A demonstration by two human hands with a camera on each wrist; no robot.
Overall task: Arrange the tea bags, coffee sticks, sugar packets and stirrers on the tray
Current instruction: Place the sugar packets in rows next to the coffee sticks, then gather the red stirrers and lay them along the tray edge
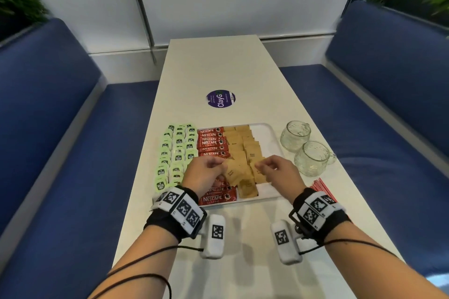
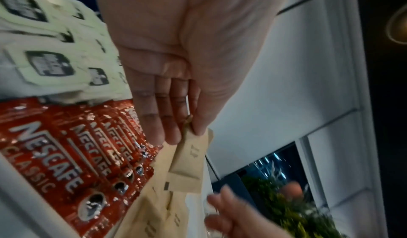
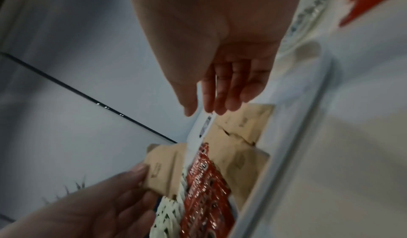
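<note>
Left hand [image 1: 204, 173] pinched a brown sugar packet [image 2: 189, 161] between thumb and fingertips, held just above the near part of the white tray [image 1: 266, 132]. Right hand [image 1: 277, 172] hovered over the near right of the tray with fingers [image 3: 229, 92] loosely extended above the sugar packets [image 1: 239, 145]; whether it gripped one cannot be told. Sugar packets lay in rows down the middle of the tray, several askew at the near end. Red coffee sticks [image 1: 212, 142] stacked in a column just left of them. Green tea bags [image 1: 176, 153] in rows at far left. Red stirrers [image 1: 324, 189] lay on the surface [image 1: 218, 68], right of the tray. Two glass cups [image 1: 303, 147] stood beyond the stirrers.
</note>
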